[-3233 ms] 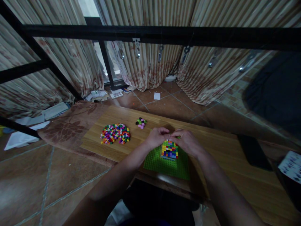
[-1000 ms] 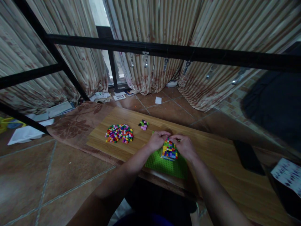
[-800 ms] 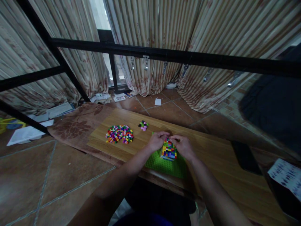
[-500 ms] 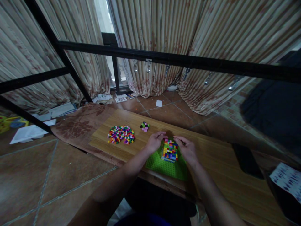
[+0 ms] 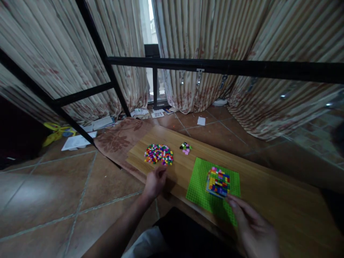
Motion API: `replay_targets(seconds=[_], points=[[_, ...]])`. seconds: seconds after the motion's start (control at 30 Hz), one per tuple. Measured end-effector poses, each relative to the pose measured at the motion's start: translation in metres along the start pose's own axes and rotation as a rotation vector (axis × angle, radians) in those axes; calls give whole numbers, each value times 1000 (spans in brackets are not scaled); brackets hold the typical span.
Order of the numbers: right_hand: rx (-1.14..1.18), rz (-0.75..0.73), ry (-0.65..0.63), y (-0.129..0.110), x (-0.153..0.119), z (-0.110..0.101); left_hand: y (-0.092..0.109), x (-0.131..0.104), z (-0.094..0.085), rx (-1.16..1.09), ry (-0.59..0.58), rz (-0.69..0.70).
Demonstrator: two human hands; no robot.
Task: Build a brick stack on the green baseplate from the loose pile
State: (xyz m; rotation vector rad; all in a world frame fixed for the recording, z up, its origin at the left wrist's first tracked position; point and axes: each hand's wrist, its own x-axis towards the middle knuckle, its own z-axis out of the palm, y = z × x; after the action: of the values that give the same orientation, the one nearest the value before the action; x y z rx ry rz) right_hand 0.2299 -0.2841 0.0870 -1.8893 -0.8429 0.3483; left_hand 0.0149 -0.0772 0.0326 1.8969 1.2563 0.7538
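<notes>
A block build of many colours (image 5: 219,182) sits on a green studded baseplate (image 5: 197,186) on the wooden board. My left hand (image 5: 156,181) is at the near edge of the big pile of small coloured bricks (image 5: 158,154), fingers curled together; whether a brick is between them is too small to tell. Beside the build's near right corner is my right hand (image 5: 248,218), its thumb and forefinger brought together at the corner; anything pinched there cannot be made out. A small cluster of pink, green and black bricks (image 5: 185,148) lies between the pile and the baseplate.
The wooden board (image 5: 263,179) rests on a brown patterned cloth (image 5: 120,138). A black metal frame (image 5: 188,63) crosses in front of striped curtains (image 5: 204,32). Papers (image 5: 79,141) and a yellow object (image 5: 55,132) lie on the tiled floor at left.
The view has turned left. My left hand has moved from the build to the brick pile. My right hand has come nearer, from the build's far side to its near right corner.
</notes>
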Motion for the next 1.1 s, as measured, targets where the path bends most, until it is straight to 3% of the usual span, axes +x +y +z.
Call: replay_targets(seconds=[0.13,0.33,0.63,0.87,1.1], points=[[16,-226,-171,-7,-17,27,-7,12,-16,224,76,-2],[38,-284,-307,-14,-29,55,-4,24,-8,382,-10,144],[51,-258,-328,-9,-34,58,-3,31,-7,471,-104,162],[75,-209,-327,-15,-33,60,-6,29,-3,459,-40,151],[96,-226,-342,-3,-37,57,-5,36,-2,453,10,80]])
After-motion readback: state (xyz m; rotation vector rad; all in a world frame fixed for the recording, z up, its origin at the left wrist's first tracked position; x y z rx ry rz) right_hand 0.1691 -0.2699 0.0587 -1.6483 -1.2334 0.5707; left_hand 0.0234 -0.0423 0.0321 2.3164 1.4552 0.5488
